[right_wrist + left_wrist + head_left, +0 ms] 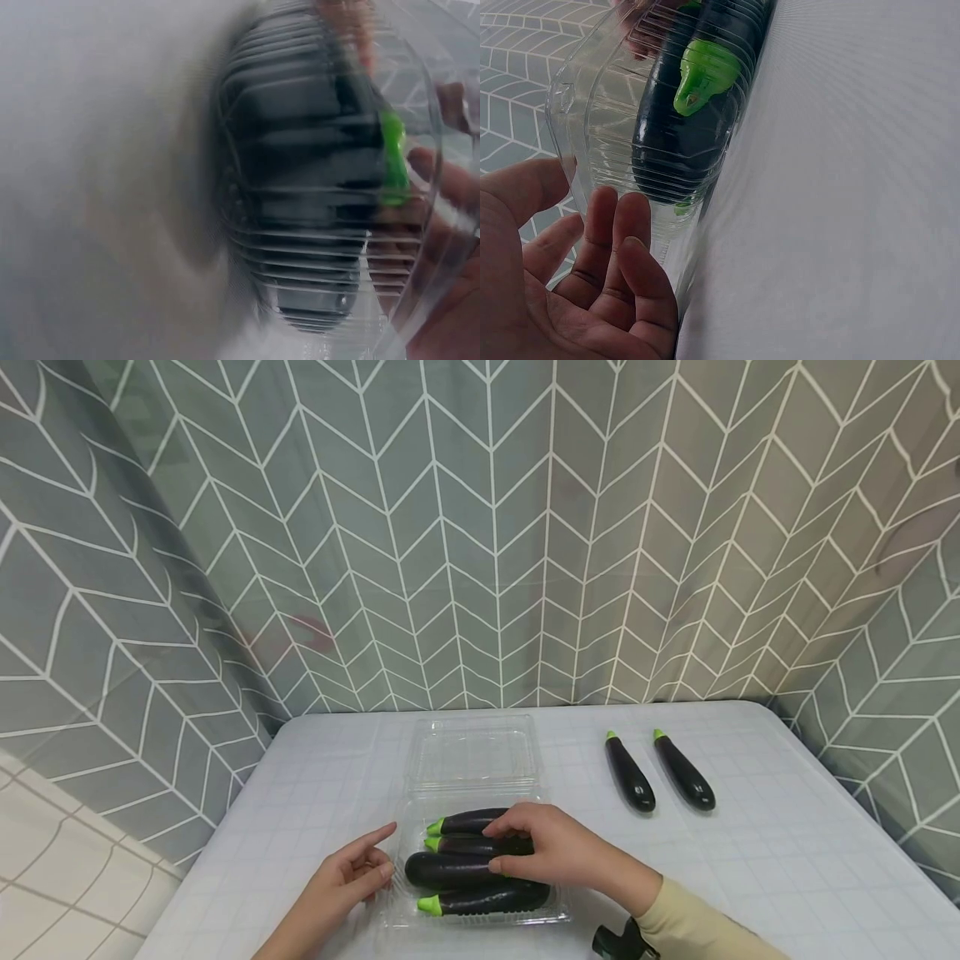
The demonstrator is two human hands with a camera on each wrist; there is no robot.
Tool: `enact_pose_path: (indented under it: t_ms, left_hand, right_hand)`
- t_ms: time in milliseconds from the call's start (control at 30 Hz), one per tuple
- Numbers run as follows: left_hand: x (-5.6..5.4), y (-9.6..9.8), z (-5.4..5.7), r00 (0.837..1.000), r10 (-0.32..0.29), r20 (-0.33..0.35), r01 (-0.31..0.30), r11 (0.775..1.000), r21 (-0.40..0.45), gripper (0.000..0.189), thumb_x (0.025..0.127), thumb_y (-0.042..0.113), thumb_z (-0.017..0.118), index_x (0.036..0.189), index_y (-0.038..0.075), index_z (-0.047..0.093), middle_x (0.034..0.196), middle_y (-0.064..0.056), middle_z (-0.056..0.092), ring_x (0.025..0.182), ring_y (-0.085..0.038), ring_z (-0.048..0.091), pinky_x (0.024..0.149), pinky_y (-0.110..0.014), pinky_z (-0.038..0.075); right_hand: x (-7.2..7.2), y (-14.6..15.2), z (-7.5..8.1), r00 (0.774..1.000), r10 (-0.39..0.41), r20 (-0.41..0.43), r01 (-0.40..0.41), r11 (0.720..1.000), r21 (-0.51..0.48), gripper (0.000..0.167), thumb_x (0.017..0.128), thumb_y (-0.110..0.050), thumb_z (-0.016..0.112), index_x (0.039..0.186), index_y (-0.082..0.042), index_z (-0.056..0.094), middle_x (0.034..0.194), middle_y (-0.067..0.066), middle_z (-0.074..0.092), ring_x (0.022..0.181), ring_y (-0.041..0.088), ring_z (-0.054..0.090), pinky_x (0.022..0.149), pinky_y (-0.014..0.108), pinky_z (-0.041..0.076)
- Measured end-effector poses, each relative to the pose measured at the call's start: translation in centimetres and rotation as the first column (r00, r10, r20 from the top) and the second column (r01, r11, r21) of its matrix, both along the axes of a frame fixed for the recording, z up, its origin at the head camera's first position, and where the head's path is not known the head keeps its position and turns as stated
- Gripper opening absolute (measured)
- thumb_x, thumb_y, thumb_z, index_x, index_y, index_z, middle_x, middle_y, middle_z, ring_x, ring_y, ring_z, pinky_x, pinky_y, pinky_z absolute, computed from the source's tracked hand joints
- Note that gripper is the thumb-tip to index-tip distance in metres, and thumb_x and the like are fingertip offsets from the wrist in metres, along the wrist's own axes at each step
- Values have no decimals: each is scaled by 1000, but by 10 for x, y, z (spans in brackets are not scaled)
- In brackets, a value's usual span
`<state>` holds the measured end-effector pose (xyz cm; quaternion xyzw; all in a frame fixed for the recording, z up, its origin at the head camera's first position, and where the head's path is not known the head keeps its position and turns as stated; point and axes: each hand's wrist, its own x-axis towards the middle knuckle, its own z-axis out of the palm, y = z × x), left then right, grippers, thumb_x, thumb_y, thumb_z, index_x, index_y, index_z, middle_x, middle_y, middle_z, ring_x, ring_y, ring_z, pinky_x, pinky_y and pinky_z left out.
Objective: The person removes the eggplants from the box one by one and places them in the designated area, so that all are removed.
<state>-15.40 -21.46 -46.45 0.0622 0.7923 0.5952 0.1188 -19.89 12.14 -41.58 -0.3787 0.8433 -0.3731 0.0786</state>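
Observation:
An opened clear plastic clamshell container (pixel 480 797) holds several dark eggplants with bright green caps. My right hand (pixel 551 847) reaches over its right half. Fingers and thumb lie on either side of the second eggplant (pixel 480 846) from the back, gripping it close to its neighbour, the third eggplant (pixel 446 870). At the container's left edge is my left hand (pixel 341 877), thumb beside the rim and fingers loosely bent, fingertips right at the ribbed wall in the left wrist view. A green cap (pixel 394 157) shows through the plastic in the blurred right wrist view.
Two more eggplants (pixel 630 774) (pixel 684 772) lie on the white table (pixel 780 860) to the right of the container. The container's clear lid (pixel 474 752) lies folded back behind it. A patterned curtain (pixel 480 568) hangs beyond the table's far edge.

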Motion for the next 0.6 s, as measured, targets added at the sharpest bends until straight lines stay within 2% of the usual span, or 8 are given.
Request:
enact_pose_path:
  t_ms: [167,600]
  left_hand:
    - [0,0,1,1000,-8,-15,8,1000,-5,58,99,22,62,150,2,40,102,-15,63,79,-17,61,67,-29,52]
    - [1,0,1,1000,-6,-4,6,1000,-4,59,99,22,62,150,2,39,102,-16,63,80,-18,61,66,-29,52]
  right_hand:
    - [3,-4,0,995,24,-92,-18,998,61,37,90,-41,72,116,-14,72,110,-9,65,102,5,58,90,29,48]
    - [6,-8,-3,981,41,-188,-8,985,174,35,87,-42,75,111,-16,74,108,-12,61,102,6,57,91,27,47]
